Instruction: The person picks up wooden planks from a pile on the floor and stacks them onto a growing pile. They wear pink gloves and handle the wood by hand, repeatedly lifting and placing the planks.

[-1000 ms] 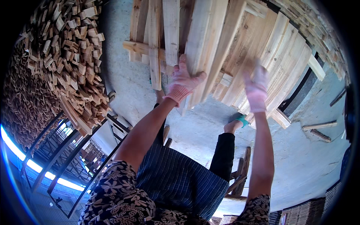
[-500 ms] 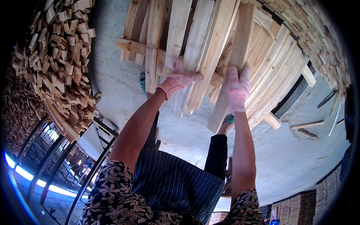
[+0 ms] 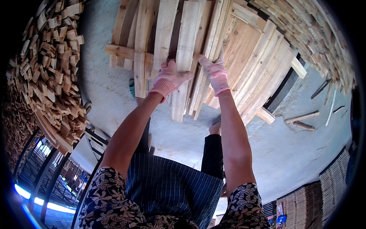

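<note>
My left hand (image 3: 170,79), in a pinkish knit glove, lies over the pale wooden planks. Its fingers rest toward one plank (image 3: 165,30) and its thumb is stretched across the plank (image 3: 185,34) to the right. Just to the right, my right hand (image 3: 215,73), gloved alike, closes on the side of a wooden plank (image 3: 207,45) in a tight group of long planks. These planks point away from me, side by side, over a wooden crosspiece (image 3: 118,51). The glove partly hides the gripped plank, and the fingertips are not fully visible.
More flat boards (image 3: 253,70) lie to the right, with a crosspiece end (image 3: 265,115) sticking out. Tall stacks of wood pieces (image 3: 57,65) stand left and far right (image 3: 305,26). Loose sticks (image 3: 302,117) lie on the grey floor (image 3: 267,160). A metal frame (image 3: 45,168) stands lower left.
My right hand has moved left with the plank it held apart, bringing it against the other planks. My left hand remains over the planks. The whole view has shifted slightly.
</note>
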`<move>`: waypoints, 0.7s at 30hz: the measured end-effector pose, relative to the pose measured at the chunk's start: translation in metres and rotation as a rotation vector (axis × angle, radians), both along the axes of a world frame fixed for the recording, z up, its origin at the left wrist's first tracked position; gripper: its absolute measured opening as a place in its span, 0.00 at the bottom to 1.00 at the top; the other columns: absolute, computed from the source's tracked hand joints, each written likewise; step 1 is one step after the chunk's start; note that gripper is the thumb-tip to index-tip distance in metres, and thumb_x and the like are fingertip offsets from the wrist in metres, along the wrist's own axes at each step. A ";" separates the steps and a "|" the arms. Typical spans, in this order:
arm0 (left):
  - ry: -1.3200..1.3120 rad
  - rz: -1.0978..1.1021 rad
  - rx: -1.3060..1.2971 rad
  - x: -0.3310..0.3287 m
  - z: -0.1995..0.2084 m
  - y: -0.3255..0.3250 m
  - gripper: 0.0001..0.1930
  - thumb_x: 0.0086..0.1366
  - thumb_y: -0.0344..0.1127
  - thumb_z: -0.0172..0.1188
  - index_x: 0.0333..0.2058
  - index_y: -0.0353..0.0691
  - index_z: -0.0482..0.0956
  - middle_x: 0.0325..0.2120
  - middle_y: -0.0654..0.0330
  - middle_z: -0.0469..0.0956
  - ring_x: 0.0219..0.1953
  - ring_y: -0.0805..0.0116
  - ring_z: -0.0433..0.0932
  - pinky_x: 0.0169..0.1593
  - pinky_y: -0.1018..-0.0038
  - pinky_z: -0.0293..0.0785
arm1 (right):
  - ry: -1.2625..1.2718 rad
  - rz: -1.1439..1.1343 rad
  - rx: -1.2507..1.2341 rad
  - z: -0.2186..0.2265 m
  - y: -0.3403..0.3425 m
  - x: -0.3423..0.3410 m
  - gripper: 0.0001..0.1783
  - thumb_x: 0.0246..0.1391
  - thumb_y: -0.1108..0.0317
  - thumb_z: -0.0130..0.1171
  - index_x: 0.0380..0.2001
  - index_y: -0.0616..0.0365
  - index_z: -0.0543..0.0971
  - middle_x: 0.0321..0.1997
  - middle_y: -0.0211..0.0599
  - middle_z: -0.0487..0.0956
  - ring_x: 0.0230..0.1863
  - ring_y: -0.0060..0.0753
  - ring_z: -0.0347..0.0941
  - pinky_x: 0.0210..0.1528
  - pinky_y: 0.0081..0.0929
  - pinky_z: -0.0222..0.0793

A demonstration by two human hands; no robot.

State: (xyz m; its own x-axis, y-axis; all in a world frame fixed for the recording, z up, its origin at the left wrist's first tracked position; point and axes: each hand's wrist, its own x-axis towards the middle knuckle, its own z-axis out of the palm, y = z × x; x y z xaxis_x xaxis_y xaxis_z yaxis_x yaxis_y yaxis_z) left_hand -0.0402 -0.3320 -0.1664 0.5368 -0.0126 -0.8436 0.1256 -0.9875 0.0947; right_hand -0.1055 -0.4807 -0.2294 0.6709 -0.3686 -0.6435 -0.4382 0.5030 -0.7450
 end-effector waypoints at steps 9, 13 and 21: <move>-0.227 0.320 -0.430 -0.014 -0.033 0.005 0.57 0.44 0.49 0.78 0.67 0.39 0.49 0.56 0.44 0.68 0.57 0.54 0.71 0.61 0.60 0.70 | 0.305 0.200 -0.235 0.047 -0.041 -0.103 0.50 0.50 0.65 0.65 0.72 0.55 0.51 0.50 0.50 0.80 0.46 0.39 0.78 0.48 0.29 0.76; -0.278 0.251 -0.288 -0.012 -0.047 0.017 0.54 0.46 0.53 0.76 0.67 0.44 0.52 0.56 0.46 0.72 0.56 0.50 0.75 0.59 0.60 0.72 | 0.567 -0.056 -0.259 0.071 -0.105 -0.199 0.43 0.48 0.79 0.64 0.67 0.56 0.58 0.45 0.41 0.79 0.45 0.36 0.77 0.41 0.29 0.78; -0.322 0.147 -0.073 -0.022 -0.028 -0.023 0.54 0.46 0.50 0.76 0.65 0.40 0.51 0.54 0.45 0.72 0.54 0.51 0.76 0.56 0.62 0.74 | 0.679 0.036 -0.739 -0.013 -0.256 -0.265 0.55 0.54 0.58 0.64 0.75 0.49 0.41 0.69 0.56 0.61 0.67 0.50 0.60 0.69 0.34 0.53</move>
